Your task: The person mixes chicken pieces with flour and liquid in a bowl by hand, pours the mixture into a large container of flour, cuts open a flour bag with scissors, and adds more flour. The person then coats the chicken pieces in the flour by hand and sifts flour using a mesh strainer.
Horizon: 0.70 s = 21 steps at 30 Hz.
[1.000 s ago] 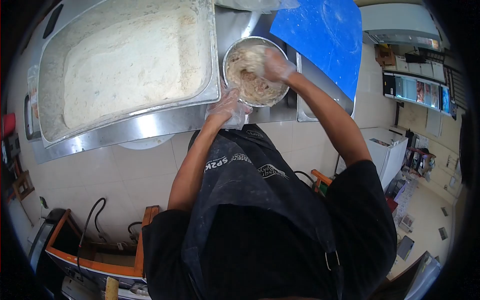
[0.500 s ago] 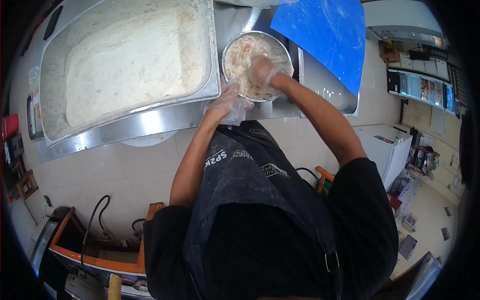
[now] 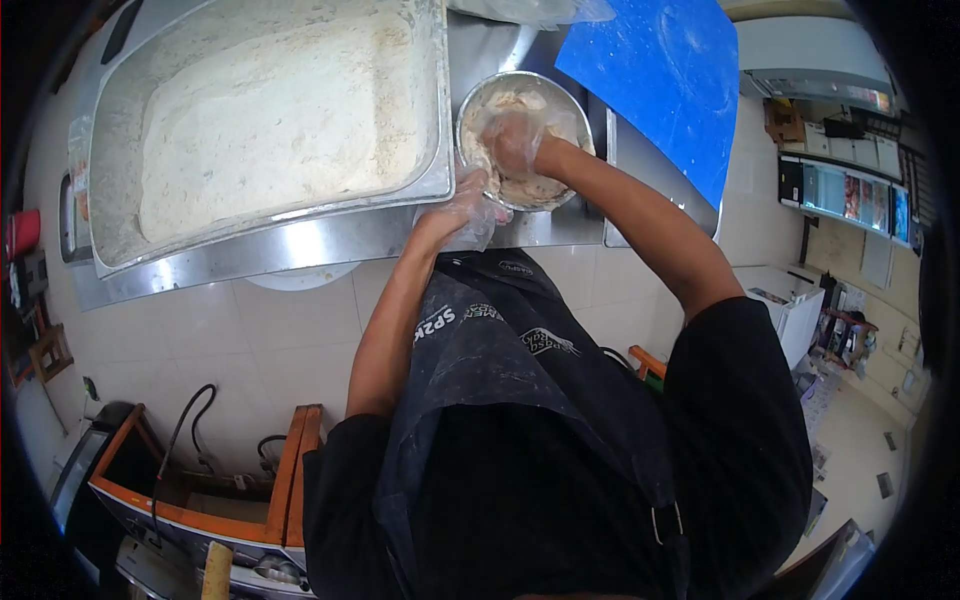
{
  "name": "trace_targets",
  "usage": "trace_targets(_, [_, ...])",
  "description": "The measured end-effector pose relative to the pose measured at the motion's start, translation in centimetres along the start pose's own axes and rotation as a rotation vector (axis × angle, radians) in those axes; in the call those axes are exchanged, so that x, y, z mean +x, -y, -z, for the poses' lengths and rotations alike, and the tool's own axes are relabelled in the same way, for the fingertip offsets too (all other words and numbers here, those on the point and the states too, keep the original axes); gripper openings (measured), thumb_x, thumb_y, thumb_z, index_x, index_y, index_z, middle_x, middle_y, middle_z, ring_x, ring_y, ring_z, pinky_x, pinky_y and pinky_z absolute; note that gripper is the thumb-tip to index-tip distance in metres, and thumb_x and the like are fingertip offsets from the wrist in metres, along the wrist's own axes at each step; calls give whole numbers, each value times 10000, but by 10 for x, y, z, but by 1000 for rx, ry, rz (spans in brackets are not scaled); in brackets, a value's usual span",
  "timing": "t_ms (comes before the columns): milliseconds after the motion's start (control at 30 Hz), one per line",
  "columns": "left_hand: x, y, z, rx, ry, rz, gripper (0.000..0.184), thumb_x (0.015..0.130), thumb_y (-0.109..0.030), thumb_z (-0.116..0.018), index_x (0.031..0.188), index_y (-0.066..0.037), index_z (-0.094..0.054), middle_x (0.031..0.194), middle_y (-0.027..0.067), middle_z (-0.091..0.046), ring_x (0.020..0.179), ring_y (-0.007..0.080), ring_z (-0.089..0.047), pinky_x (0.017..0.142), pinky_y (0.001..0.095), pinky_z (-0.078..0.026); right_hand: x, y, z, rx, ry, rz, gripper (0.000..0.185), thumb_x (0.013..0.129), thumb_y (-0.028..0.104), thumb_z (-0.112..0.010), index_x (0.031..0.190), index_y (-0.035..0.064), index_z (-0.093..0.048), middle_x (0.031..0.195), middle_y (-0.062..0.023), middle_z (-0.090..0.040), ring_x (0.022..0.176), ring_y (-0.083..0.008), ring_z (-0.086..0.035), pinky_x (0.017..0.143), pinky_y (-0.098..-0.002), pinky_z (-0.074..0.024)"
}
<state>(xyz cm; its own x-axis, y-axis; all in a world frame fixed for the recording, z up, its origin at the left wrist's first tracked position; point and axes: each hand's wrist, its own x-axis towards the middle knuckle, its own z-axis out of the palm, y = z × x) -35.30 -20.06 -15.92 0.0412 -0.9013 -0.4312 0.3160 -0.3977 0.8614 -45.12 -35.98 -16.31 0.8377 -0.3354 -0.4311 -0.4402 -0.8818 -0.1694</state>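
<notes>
A round metal bowl (image 3: 577, 108) stands on the steel counter and holds a pale, wet, lumpy mixture (image 3: 515, 101). My left hand (image 3: 466, 207), in a clear plastic glove, grips the bowl's near left rim. Inside the bowl is my right hand (image 3: 512, 142), also gloved in clear plastic, its fingers down in the mixture and mostly hidden. To the left, close against the bowl, a large metal tray (image 3: 447, 120) holds a layer of white flour (image 3: 265, 125).
A blue board (image 3: 665, 85) dusted with white lies right of the bowl, over a steel basin (image 3: 650, 165). A clear plastic bag (image 3: 535, 10) is behind the bowl. The counter's front edge (image 3: 300, 245) runs before my apron. An orange-framed stand (image 3: 190, 510) is at lower left.
My right hand has moved about within the bowl, from its right side to nearer the middle, and the mixture has shifted. My left hand stays at the rim. The whole view has shifted slightly.
</notes>
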Motion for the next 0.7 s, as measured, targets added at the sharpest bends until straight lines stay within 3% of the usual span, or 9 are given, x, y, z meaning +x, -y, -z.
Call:
trace_targets(67, [5, 3, -4, -60, -44, -5, 320, 935, -286, -443, 972, 17, -538, 930, 73, -555, 862, 123, -520, 748, 294, -440, -5, 3, 23, -96, 44, 100, 172, 665, 138, -574, 776, 15, -618, 784, -213, -620, 712, -340, -626, 634, -410, -497])
trace_targets(200, [18, 25, -1, -1, -70, -3, 354, 929, -318, -464, 1041, 15, -505, 990, 94, -540, 906, 134, -511, 829, 303, -421, -23, -19, 9, -12, -109, -11, 146, 669, 154, -569, 697, 18, -611, 674, -175, -597, 625, -325, -598, 575, -436, -476])
trace_targets(300, [23, 37, 0, -91, -11, 128, 353, 894, -312, -517, 1061, -2, -512, 1125, 134, -492, 998, 195, -483, 908, 349, -375, -77, -11, 21, -292, -463, 175, 213, 726, 187, -512, 728, 32, -658, 721, -148, -628, 726, -300, -612, 643, -452, -461])
trace_targets(367, [22, 24, 1, 801, 59, -109, 444, 867, -225, -514, 1198, 40, -382, 1197, 154, -436, 1060, 227, -459, 905, 339, -406, -87, 11, 57, -260, 48, 88, 270, 764, 231, -485, 770, 41, -676, 760, -141, -642, 798, -277, -608, 689, -450, -449])
trace_targets(433, [24, 32, 1, 941, 68, -252, 531, 851, -178, -517, 1278, 48, -299, 1223, 159, -419, 1090, 239, -446, 906, 333, -416, -79, 23, 63, -282, 377, -33, 308, 794, 271, -459, 883, 61, -666, 893, -141, -629, 891, -264, -595, 739, -442, -443])
trace_targets(500, [33, 57, 4, 467, -8, -230, 550, 849, -175, -523, 1298, 25, -276, 1204, 147, -438, 1089, 232, -445, 909, 328, -405, -59, 29, 47, -373, 519, -189, 381, 816, 307, -436, 1067, 93, -627, 1118, -146, -587, 1004, -260, -574, 792, -429, -445])
trace_targets(533, [34, 60, 3, 291, -52, -201, 555, 849, -176, -524, 1305, 15, -270, 1197, 141, -446, 1087, 229, -445, 910, 325, -400, -63, 9, 9, -403, 123, 15, 386, 799, 316, -475, 1042, 58, -629, 997, -136, -638, 913, -290, -616, 712, -421, -471])
trace_targets(600, [34, 48, 0, 204, -147, -56, 544, 857, -184, -521, 1308, 1, -280, 1190, 130, -454, 1082, 224, -447, 910, 316, -391, -42, 4, 0, -422, 229, 35, 383, 790, 296, -493, 1027, 24, -621, 959, -145, -646, 849, -307, -626, 677, -416, -486])
trace_targets(700, [34, 56, -2, 163, -85, -170, 514, 855, -187, -534, 1282, -4, -315, 1167, 123, -467, 1058, 214, -457, 904, 321, -391, -15, -23, -26, -173, 336, -50, 293, 814, 220, -487, 923, -6, -640, 878, -197, -631, 763, -336, -616, 630, -427, -491])
